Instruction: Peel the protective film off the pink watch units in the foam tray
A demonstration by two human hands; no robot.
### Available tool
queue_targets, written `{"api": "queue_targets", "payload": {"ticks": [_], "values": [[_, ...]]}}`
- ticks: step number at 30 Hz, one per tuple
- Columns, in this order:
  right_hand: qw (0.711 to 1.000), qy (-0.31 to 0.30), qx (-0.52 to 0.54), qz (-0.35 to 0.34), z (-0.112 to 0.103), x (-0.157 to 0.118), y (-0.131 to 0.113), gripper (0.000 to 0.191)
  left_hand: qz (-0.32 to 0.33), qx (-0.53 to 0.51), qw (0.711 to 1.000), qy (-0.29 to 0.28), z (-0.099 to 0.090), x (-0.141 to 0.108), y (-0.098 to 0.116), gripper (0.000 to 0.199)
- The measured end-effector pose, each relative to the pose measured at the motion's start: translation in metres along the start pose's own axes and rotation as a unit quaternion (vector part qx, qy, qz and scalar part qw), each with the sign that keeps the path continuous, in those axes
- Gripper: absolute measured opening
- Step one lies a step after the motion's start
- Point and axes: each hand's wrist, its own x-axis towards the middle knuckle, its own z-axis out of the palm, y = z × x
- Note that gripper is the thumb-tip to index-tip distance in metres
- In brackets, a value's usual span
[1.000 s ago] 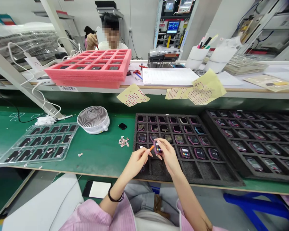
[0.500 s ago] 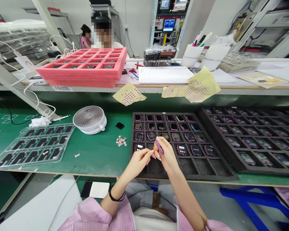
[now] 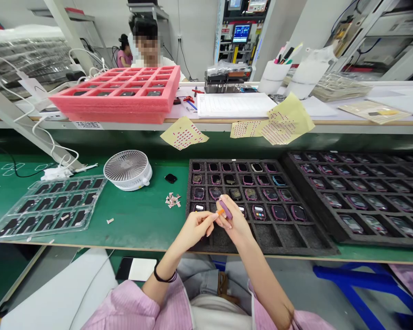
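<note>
At the lower centre of the frame, the left hand (image 3: 192, 230) has its thumb and forefinger pinched together on a thin orange stick-like tool (image 3: 220, 211), while the fingers of the right hand (image 3: 237, 223) curl around a small rounded watch with a purple case (image 3: 226, 209), turned nearly edge-on. It is held above a black foam tray with square compartments (image 3: 291, 236), among similar dark-screened watches (image 3: 259, 212). Whether the orange tip touches the case cannot be told. To do this well, I would steady the two hands against each other, keep pressure light and keep the tip off the glass.

No brand is readable. At left, a white label with bold dark characters (image 3: 88, 125) sits below a pink foam tray (image 3: 115, 110), too small to read surely; the white gridded paper sheet (image 3: 237, 106) at upper centre is also illegible
</note>
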Motion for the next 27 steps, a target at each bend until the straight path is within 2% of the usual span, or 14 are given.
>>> {"api": "queue_targets", "payload": {"ticks": [3, 8, 13, 17, 27], "values": [[0.997, -0.018, 0.054, 0.045, 0.001, 0.003, 0.003, 0.035, 0.006, -0.037, 0.999, 0.007, 0.004, 0.002, -0.003, 0.048], [0.995, 0.027, 0.079, 0.054, 0.000, 0.007, 0.010, 0.036, -0.005, -0.066, 0.998, 0.023, 0.007, 0.004, -0.011, 0.048], [0.997, 0.069, 0.005, -0.022, 0.003, 0.004, 0.017, 0.032, 0.021, -0.062, 0.992, 0.104, 0.008, 0.009, -0.013, 0.048], [0.988, 0.101, -0.094, -0.067, 0.003, 0.004, 0.023, 0.037, 0.043, -0.036, 0.989, 0.137, 0.007, 0.012, -0.017, 0.046], [0.969, 0.102, -0.185, -0.127, 0.002, 0.006, 0.030, 0.033, 0.051, 0.021, 0.991, 0.120, 0.007, 0.008, -0.022, 0.042]]}}
